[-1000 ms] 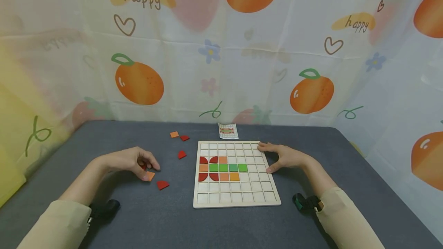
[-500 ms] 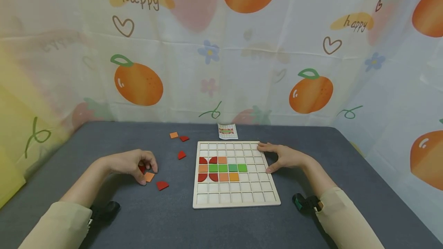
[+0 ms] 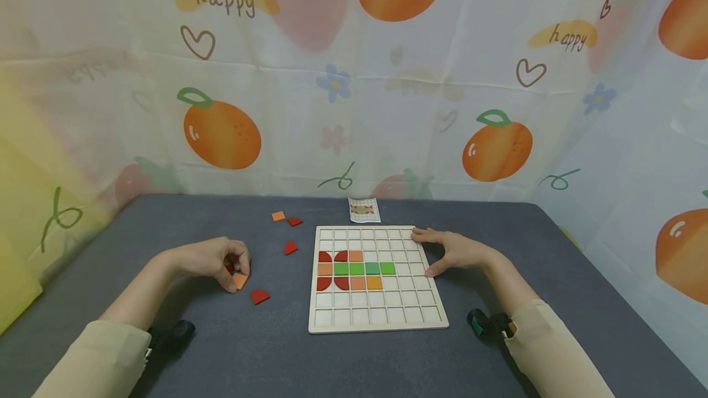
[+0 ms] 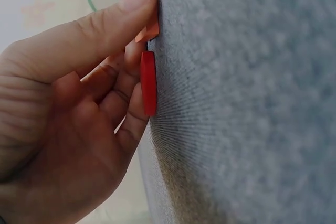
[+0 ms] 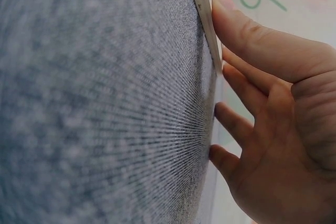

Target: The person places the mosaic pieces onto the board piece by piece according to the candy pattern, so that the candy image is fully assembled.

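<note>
My left hand (image 3: pixel 212 258) pinches an orange square tile (image 3: pixel 240 281) between thumb and fingers, low over the table. In the left wrist view the thumb covers part of that orange tile (image 4: pixel 152 23). Beneath the same palm lies a red tile (image 4: pixel 149 85), mostly hidden from the head view. Spread along the right edge of a pale gridded board (image 3: pixel 381 318), my right hand (image 3: pixel 456 250) touches its rim with thumb and fingertips. Red, orange and green tiles fill several cells on the left and middle of the board, such as a green tile (image 3: pixel 388 268).
Just right of the left hand lies a loose red tile (image 3: pixel 260 296). Farther back are another red tile (image 3: pixel 290 248), a third red tile (image 3: pixel 295 221) and an orange tile (image 3: pixel 278 216). A small printed pattern card (image 3: pixel 364 210) lies behind the board. A patterned curtain (image 3: pixel 387 109) hangs beyond the table.
The left fingers have drawn closer together on the orange tile, which has shifted slightly. My right hand and the board stay put.
</note>
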Available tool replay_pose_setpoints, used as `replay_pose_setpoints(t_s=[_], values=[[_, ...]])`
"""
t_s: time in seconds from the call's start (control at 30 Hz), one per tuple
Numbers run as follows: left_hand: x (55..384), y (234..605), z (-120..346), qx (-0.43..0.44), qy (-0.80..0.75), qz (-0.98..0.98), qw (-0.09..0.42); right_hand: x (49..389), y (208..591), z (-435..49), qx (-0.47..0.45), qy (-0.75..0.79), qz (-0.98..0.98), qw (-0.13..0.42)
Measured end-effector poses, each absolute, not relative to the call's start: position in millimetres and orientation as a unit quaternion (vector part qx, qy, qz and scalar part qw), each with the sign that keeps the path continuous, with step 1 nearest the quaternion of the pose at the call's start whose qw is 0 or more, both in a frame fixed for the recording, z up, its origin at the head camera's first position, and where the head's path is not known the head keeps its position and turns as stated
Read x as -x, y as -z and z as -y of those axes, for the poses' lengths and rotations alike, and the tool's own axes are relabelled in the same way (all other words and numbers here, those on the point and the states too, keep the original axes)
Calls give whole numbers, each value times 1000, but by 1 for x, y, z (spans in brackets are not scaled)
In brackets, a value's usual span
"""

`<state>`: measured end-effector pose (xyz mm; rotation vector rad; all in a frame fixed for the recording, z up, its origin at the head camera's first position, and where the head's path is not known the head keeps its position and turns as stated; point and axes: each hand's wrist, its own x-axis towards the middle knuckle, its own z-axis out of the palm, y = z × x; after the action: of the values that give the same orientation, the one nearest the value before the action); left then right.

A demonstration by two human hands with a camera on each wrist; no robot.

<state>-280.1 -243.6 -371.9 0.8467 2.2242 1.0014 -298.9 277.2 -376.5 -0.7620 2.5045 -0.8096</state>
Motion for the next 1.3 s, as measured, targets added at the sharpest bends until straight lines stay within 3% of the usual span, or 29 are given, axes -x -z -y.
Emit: replay_pose_setpoints(t_s=[0.83,1.3], values=[[285,366,222,-292,-384,-843,238,300,377,-277,256,284,-902,202],[285,365,193,-287,-366,-870,165,300,376,-275,263,282,-901,201]])
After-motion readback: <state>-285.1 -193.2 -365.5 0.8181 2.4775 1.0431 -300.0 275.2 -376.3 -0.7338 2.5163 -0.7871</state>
